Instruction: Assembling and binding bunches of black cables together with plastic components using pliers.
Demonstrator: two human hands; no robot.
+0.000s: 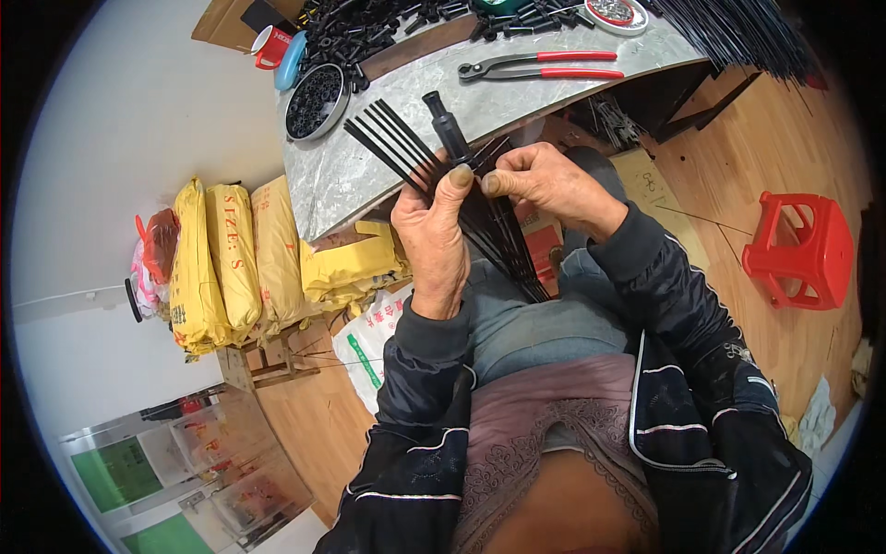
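My left hand is closed around a fan of thin black rods that look like umbrella ribs. Its thumb presses the lower end of a black plastic runner, a stepped tube that points up and away from me. The rods spread out left of the runner, and their other ends run down between my knees. Close against the runner's base, my right hand has thumb and forefinger pinched together. What lies between those fingertips is hidden.
The grey tabletop bears red-handled pincers, a round dish of small black parts, a dish of small metal pieces and heaped black tubes. Black rods overhang its right end. A red stool and yellow sacks flank me.
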